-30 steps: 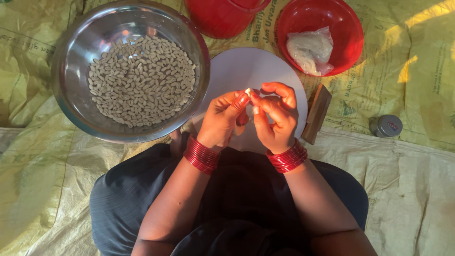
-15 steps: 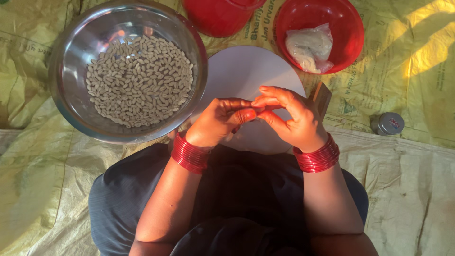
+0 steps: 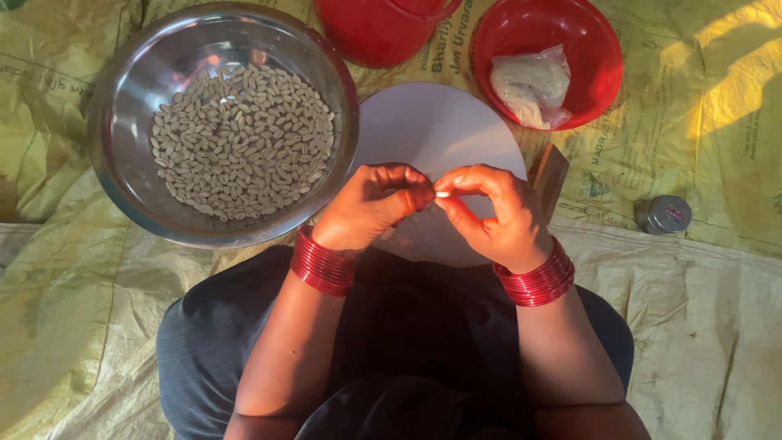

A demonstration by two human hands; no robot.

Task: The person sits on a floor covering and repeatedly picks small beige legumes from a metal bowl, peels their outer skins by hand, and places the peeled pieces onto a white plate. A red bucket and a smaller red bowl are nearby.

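My left hand (image 3: pixel 372 206) and my right hand (image 3: pixel 491 215) meet over a round white board (image 3: pixel 432 130) on my lap. Their fingertips pinch one small pale piece (image 3: pixel 441 194) between them; the left fingers are curled closed and the right thumb and forefinger grip the piece. Both wrists wear stacks of red bangles (image 3: pixel 322 265). A steel bowl (image 3: pixel 130 98) with several small pale wicks or seeds (image 3: pixel 240 138) sits to the left of the hands.
A red bowl (image 3: pixel 599 49) at the upper right holds a white lump in a clear bag (image 3: pixel 529 85). A red bucket (image 3: pixel 379 28) stands at the top. A small metal tin (image 3: pixel 662 215) lies on the yellow woven sheet (image 3: pixel 717 122) at right. A wooden block (image 3: pixel 549 178) leans by the board.
Both hands have dropped slightly toward my lap and come closer together, fingers still working the small pale piece. The bowls and board have not moved.
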